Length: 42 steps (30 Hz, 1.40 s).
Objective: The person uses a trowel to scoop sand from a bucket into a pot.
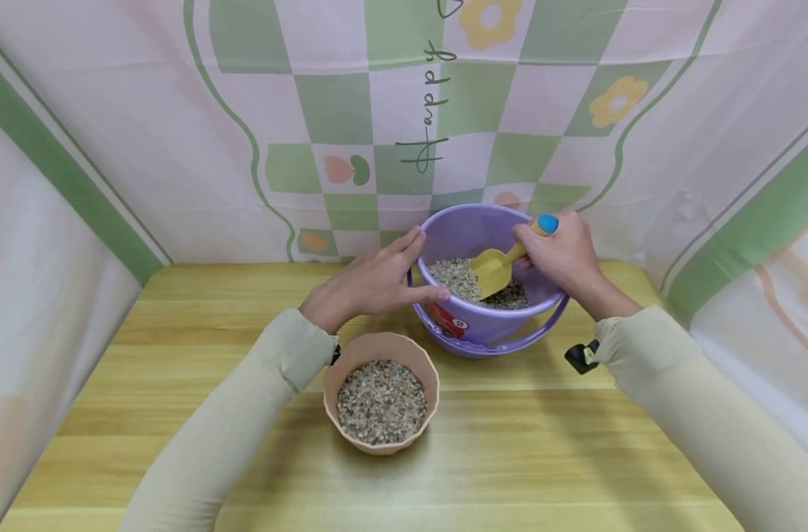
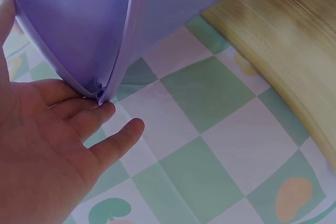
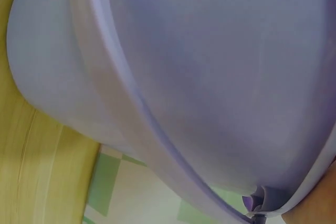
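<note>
A purple bucket (image 1: 486, 325) with gravel (image 1: 453, 277) inside stands at the back of the table. My right hand (image 1: 563, 251) grips the handle of a yellow toy shovel (image 1: 493, 273) over the far right rim. The shovel's blade is down at the gravel, its tip partly in it. My left hand (image 1: 384, 277) rests on the bucket's left rim, thumb toward the front and fingers fairly straight; in the left wrist view the fingers (image 2: 86, 119) touch the rim by the handle joint. Nearer me stands a pink faceted bowl (image 1: 432, 369) holding gravel. The right wrist view shows mainly the bucket wall (image 3: 220, 77).
The wooden table (image 1: 497, 458) ends at a checkered, flower-printed cloth (image 1: 404, 103) behind the bucket. Cloth also hangs on the left and right sides. The bucket's handle (image 1: 497, 347) hangs down across its front.
</note>
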Available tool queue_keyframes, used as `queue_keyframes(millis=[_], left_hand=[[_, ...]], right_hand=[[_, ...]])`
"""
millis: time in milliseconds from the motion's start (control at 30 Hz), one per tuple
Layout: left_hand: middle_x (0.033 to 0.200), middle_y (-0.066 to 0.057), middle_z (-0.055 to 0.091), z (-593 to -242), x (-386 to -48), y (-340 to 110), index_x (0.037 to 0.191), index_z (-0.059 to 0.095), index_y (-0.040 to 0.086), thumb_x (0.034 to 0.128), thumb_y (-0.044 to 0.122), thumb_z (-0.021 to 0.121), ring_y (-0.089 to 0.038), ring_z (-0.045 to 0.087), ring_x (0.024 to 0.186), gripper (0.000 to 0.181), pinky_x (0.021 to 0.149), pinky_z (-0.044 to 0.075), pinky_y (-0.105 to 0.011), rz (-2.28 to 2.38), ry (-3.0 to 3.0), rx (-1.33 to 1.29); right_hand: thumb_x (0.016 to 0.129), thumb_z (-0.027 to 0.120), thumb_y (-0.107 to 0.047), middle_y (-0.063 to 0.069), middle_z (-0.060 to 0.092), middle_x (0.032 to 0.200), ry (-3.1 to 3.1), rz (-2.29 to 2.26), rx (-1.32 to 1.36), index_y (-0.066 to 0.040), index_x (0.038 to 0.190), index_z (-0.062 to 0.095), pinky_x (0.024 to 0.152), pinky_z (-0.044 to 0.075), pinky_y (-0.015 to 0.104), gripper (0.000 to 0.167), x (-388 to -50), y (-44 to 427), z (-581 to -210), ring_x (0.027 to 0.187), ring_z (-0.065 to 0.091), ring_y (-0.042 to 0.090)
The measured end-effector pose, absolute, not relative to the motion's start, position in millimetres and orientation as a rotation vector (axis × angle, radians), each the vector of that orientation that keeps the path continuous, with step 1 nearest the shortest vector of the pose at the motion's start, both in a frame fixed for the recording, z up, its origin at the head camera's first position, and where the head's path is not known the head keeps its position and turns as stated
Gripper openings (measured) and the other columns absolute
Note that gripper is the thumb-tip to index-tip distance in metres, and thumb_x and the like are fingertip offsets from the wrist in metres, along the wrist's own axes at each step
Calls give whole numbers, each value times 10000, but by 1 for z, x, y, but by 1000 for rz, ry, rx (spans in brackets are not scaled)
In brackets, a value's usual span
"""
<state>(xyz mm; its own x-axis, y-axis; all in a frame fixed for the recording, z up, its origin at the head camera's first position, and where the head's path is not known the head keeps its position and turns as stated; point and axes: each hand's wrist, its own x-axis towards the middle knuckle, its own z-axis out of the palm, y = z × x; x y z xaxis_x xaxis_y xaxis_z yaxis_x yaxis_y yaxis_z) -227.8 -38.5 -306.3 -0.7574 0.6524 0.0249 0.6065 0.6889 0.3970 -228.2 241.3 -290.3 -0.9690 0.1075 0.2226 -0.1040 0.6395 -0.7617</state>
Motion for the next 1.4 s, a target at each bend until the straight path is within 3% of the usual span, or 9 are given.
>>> queue_keyframes(millis=[400, 1400], left_hand=[[1667, -128, 19, -305, -227, -39, 1600, 64, 68, 893, 749, 486, -296, 208, 1488, 1069, 1144, 326, -464, 591, 2774, 1030], [1669, -126, 18, -307, -228, -39, 1601, 64, 67, 897, 743, 487, -301, 225, 1483, 1064, 1148, 317, -470, 603, 2772, 1039]], right_hand=[[896, 603, -205, 55, 699, 590, -2558, 1391, -15, 68, 831, 728, 536, 579, 313, 307, -229, 239, -289, 489, 685, 205], [897, 602, -153, 51, 708, 644, -2505, 1568, -124, 118, 964, 686, 572, 592, 338, 291, -230, 232, -286, 529, 700, 202]])
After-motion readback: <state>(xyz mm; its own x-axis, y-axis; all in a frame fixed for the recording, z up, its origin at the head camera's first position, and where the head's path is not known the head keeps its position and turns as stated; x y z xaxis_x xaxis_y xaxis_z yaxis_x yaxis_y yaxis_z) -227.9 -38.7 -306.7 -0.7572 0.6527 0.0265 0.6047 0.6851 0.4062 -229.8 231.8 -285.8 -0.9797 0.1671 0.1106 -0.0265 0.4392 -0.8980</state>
